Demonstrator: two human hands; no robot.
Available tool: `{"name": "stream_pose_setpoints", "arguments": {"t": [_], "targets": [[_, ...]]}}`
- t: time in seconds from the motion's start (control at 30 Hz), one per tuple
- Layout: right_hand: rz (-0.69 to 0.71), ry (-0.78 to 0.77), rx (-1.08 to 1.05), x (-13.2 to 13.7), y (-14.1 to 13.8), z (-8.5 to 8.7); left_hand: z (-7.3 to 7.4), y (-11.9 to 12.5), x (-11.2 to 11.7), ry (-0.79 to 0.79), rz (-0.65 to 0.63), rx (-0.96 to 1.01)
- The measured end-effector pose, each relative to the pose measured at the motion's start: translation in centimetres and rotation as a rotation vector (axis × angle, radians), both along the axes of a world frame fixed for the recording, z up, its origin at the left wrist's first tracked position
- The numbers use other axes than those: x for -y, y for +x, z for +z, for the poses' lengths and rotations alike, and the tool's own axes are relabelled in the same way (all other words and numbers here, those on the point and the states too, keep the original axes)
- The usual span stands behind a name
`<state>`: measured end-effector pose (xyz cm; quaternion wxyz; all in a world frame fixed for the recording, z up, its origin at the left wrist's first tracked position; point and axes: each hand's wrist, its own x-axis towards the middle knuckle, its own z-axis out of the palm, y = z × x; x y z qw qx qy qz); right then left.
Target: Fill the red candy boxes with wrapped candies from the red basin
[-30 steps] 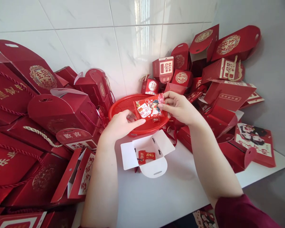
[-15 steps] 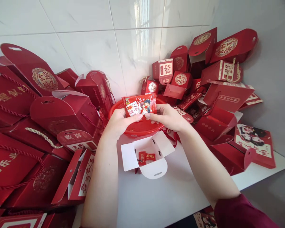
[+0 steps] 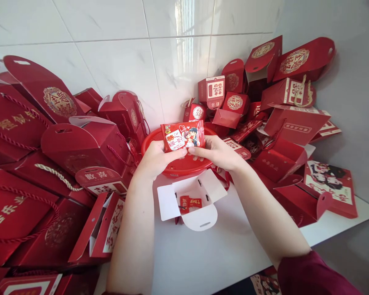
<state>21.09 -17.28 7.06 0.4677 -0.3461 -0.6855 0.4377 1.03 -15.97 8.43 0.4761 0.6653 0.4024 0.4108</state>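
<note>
Both my hands hold a small red snack packet (image 3: 182,137) printed with a cartoon couple, upright over the red plastic basket (image 3: 175,169). My left hand (image 3: 155,159) pinches its lower left edge and my right hand (image 3: 217,152) pinches its lower right edge. Just below, an open gift box (image 3: 190,199) with white inner flaps stands on the white table, with small red sweets (image 3: 190,202) inside it.
Red gift boxes with cord handles are piled at the left (image 3: 80,143) and at the right (image 3: 292,119) against the tiled wall. A flat box with a printed couple (image 3: 332,180) lies near the table's right edge. Bare white tabletop (image 3: 221,250) shows in front of the open box.
My right hand brought the packet left from over the basket's right side, my left hand took hold of its other edge, and the packet now stands upright facing me.
</note>
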Motion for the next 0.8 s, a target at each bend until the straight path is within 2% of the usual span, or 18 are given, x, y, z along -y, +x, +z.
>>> {"name": "stream_pose_setpoints", "arguments": {"t": [0.27,0.37,0.47,0.57,0.8], "targets": [[0.062,-0.018,-0.040,0.0,0.1,-0.1,0.3,-0.6,0.2,0.007,-0.119,-0.014],[0.024,-0.014,-0.031,0.0,0.2,-0.1,0.3,-0.8,0.2,-0.026,-0.155,-0.013],[-0.017,-0.004,-0.014,0.0,0.3,0.1,0.3,-0.7,0.2,-0.055,-0.120,0.023],[0.011,-0.001,-0.036,0.1,0.3,0.2,0.3,-0.3,0.2,-0.045,-0.079,0.059],[0.045,-0.021,-0.119,0.1,-0.4,-0.1,0.2,0.3,0.3,0.084,-0.061,0.064]]}}
